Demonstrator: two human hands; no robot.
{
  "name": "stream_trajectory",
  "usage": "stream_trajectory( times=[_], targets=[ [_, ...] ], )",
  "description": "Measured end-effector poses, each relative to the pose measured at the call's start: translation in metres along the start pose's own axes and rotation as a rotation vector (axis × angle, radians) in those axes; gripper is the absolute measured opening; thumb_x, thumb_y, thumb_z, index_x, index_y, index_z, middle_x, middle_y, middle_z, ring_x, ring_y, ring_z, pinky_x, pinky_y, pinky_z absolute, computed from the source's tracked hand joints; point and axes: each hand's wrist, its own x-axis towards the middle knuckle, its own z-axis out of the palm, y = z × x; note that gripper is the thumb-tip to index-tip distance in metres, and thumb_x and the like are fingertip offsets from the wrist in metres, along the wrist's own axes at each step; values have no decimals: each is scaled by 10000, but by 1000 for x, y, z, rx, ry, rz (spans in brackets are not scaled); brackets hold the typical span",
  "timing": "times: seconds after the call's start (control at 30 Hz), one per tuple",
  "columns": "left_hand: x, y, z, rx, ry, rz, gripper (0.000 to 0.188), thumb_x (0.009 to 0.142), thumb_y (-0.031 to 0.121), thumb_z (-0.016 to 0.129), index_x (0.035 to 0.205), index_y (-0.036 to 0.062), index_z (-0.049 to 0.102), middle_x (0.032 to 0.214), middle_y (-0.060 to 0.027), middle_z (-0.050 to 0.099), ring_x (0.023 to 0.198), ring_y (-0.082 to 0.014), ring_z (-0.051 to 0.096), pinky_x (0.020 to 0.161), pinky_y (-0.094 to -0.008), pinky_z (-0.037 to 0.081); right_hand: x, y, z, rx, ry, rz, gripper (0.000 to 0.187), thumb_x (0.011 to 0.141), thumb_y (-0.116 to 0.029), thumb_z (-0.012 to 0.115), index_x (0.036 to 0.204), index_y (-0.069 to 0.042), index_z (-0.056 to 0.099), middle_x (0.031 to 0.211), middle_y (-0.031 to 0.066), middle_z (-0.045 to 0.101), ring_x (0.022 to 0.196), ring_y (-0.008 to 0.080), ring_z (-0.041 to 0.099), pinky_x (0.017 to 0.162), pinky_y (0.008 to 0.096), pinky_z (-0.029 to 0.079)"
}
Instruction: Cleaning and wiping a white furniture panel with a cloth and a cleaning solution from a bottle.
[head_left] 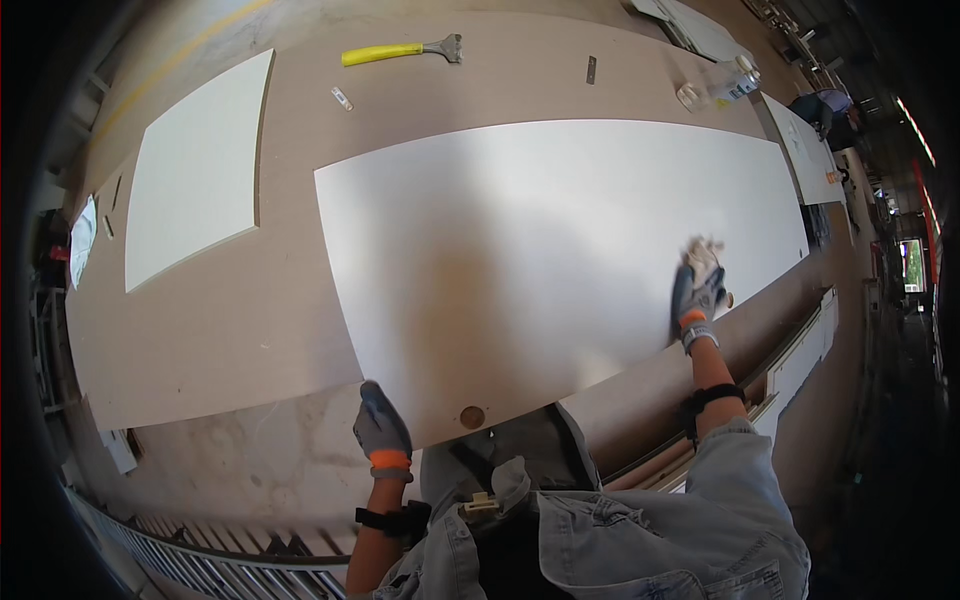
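A large white panel (560, 230) lies across the table in front of me, its near edge close to my body. My left hand (383, 422), in a grey glove with an orange cuff band, is closed on the panel's near left corner. Toward the panel's right end, my right hand (697, 295), gloved alike, presses a crumpled pale rag (704, 252) on the white surface. Slight motion blur softens that hand and the rag. A round dark hole (472, 417) shows near the panel's front edge, between my hands.
A smaller white panel (200, 170) lies at the left on the brown table (280, 300). Along the far side are a yellow-handled scraper (400, 51), a small metal plate (591, 70) and a clear bottle (720, 88) on its side. Stacked boards (790, 370) stand at the lower right.
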Motion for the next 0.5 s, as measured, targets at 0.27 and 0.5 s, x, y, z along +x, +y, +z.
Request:
stream_trajectory(
  times=[0.27,0.5],
  targets=[
    [0,0,10,-225,55,62,705,969,552,386,911,-120,591,757,-49,548,665,-147,432,666,-328,440,-129,-233,-16,429,-256,-543,607,785,-378,648,1314,-142,466,1429,176,342,1381,359,246,1144,550,113],
    [11,-9,1,-30,60,2,784,926,621,410,1110,-118,595,967,-143,645,833,-204,603,749,-343,494,-189,-225,-16,592,-478,-1097,626,808,-393,618,1370,-181,441,1484,132,302,1425,329,185,1155,563,97]
  ],
)
